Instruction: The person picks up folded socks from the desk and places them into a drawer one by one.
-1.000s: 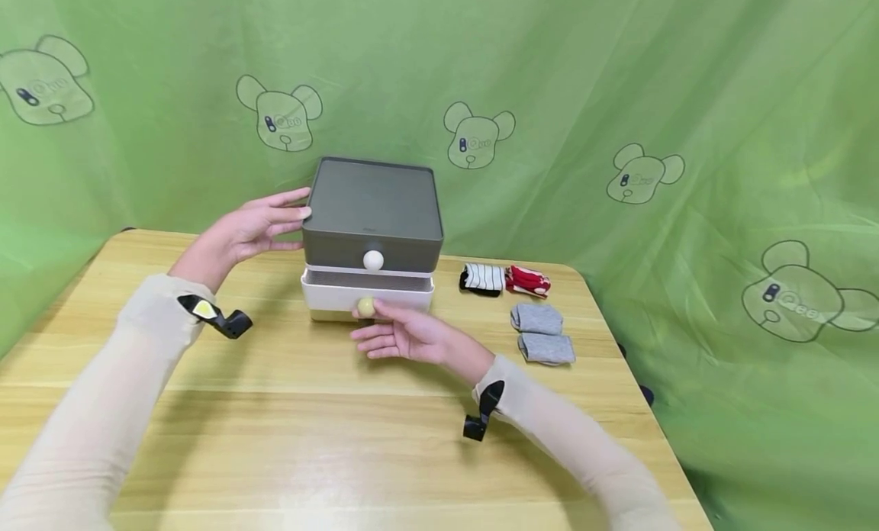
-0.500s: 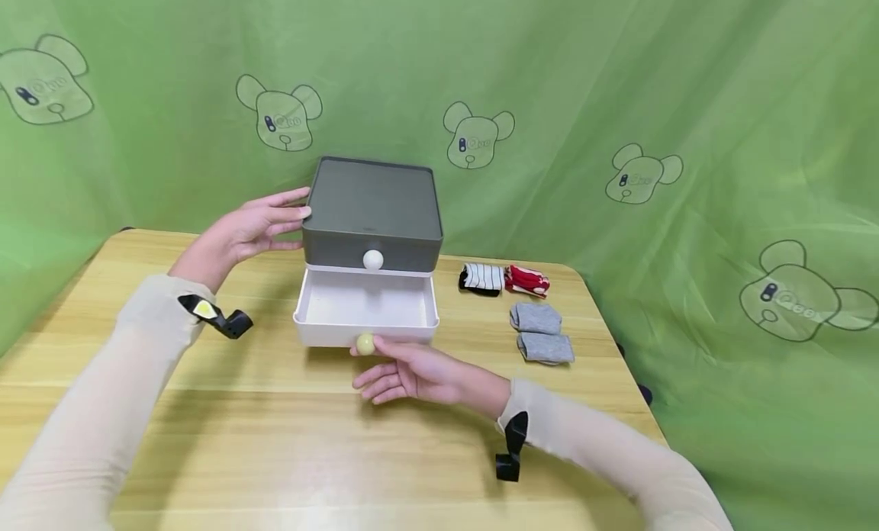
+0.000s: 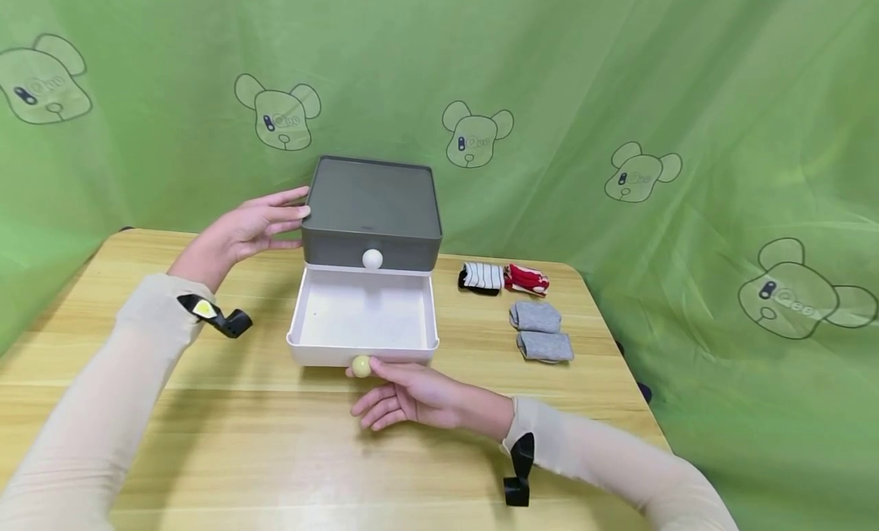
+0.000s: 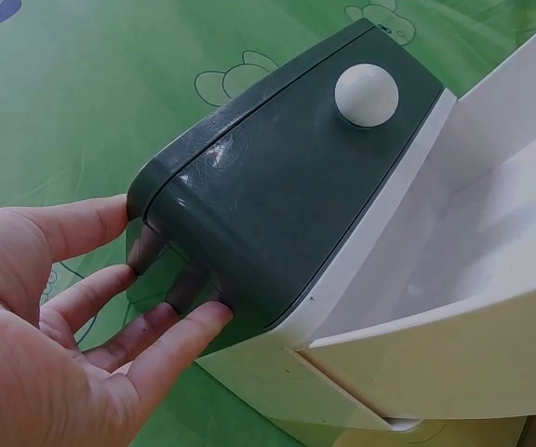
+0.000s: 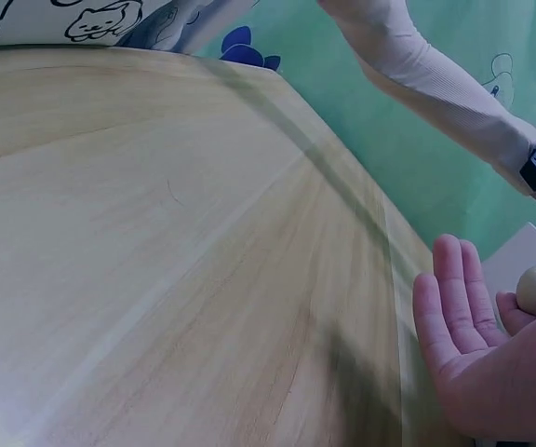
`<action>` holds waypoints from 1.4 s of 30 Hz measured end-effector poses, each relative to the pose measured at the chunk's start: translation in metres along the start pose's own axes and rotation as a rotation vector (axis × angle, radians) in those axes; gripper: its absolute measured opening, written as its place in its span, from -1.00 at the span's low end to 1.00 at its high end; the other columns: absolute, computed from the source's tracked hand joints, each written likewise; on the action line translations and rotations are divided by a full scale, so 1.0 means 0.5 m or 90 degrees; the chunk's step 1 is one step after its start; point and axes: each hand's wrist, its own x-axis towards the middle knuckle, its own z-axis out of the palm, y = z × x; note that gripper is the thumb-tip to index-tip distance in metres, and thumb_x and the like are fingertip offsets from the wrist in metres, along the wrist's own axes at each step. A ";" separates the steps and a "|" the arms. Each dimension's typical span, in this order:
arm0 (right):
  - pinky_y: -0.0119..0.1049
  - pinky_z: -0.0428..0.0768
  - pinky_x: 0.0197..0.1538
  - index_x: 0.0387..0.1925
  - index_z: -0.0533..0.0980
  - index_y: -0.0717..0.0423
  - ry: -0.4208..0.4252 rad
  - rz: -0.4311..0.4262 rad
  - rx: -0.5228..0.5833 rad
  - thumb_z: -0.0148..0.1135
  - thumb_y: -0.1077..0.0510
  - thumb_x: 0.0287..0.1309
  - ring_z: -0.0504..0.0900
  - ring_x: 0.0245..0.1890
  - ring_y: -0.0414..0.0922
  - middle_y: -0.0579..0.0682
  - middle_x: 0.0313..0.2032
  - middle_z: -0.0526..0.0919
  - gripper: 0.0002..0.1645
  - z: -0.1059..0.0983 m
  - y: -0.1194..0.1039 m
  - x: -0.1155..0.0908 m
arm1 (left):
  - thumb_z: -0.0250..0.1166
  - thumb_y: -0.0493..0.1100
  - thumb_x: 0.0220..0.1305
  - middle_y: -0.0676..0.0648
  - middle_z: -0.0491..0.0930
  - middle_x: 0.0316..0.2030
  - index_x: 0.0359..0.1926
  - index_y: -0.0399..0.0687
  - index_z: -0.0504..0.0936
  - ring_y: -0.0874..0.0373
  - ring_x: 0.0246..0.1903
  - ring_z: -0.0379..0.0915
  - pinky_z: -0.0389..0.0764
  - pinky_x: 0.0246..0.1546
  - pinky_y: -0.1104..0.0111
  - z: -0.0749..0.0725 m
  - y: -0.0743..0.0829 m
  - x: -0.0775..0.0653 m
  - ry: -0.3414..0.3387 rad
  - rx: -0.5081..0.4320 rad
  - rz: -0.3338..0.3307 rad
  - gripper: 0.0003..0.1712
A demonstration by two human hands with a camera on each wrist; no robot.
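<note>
Right hand (image 3: 426, 397) at the front of the white plastic drawer (image 3: 316, 355). Thumb and index finger pinch the pale yellow-green round knob (image 3: 361, 365); knob sits between their tips, index mostly behind it in head view. Other three fingers extend below and nearer the person, off the knob, bent a little, close to each other. Right wrist view agrees: knob at thumb and index, the three remaining fingers upright beside it.

Drawer extends toward the person from under the dark grey box-shaped plastic top unit (image 3: 374, 199), white inner floor and side walls showing. White round knob (image 3: 372, 259) on the unit's front, above the drawer, well apart from both hands.

Left hand (image 3: 240, 230) at the unit's left side: fingers spread apart, fingertips touching the side wall, gripping nothing. Left wrist view shows the fingertips along the dark edge, drawer wall just beyond.

Right of the unit, on the light wooden table (image 3: 275, 455): black-and-white striped folded cloth (image 3: 483, 275) just beside red-and-white folded cloth (image 3: 527, 280); two grey folded cloths (image 3: 545, 345) nearer the person. Green fabric curtain (image 3: 549, 58) with bear-head outlines behind.
</note>
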 end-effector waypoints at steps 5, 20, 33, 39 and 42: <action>-0.25 0.77 0.00 0.52 0.17 0.17 0.001 0.000 -0.001 -0.17 -0.22 0.58 0.79 -0.23 -0.16 -0.06 -0.23 0.80 -0.24 0.000 0.003 -0.001 | 0.15 -0.17 0.52 -0.16 -0.01 0.58 0.63 0.14 -0.06 -0.10 0.61 -0.11 0.14 0.58 -0.08 -0.001 -0.001 0.001 0.001 0.000 0.000 -0.17; -0.01 0.68 0.22 0.35 0.34 0.45 -0.117 -0.032 -0.190 -0.08 -0.01 0.58 0.78 -0.12 -0.14 0.01 -0.08 0.79 -0.37 -0.001 -0.086 -0.039 | 0.17 -0.17 0.51 0.20 0.48 0.11 0.63 0.14 -0.03 -0.09 0.60 -0.08 0.15 0.58 -0.08 -0.003 -0.004 0.001 0.002 -0.010 0.004 -0.17; 0.03 0.67 0.23 0.26 0.48 0.29 0.151 -0.214 -0.411 0.18 0.21 0.43 0.75 -0.05 0.02 0.20 -0.01 0.73 -0.56 -0.124 -0.258 -0.154 | 0.14 -0.16 0.53 -0.13 0.02 0.58 0.64 0.15 -0.06 -0.08 0.60 -0.09 0.16 0.57 -0.07 -0.004 -0.002 0.003 0.001 0.000 0.002 -0.18; -0.31 0.75 0.05 0.12 0.57 0.32 0.224 -0.150 -0.622 0.35 0.30 0.26 0.74 -0.09 -0.05 0.26 -0.06 0.73 -0.60 -0.243 -0.267 -0.193 | 0.13 -0.17 0.54 -0.16 0.00 0.58 0.64 0.14 -0.08 -0.09 0.61 -0.10 0.13 0.58 -0.08 -0.002 -0.003 0.001 -0.003 -0.001 0.002 -0.18; -0.39 0.75 -0.09 -0.01 0.61 0.36 0.222 -0.104 -0.746 0.39 0.36 0.18 0.72 -0.19 -0.09 0.27 -0.18 0.74 -0.67 -0.294 -0.252 -0.215 | 0.12 -0.18 0.54 -0.16 0.00 0.58 0.64 0.14 -0.07 -0.08 0.61 -0.10 0.12 0.59 -0.08 -0.002 -0.001 0.001 -0.004 -0.002 0.003 -0.19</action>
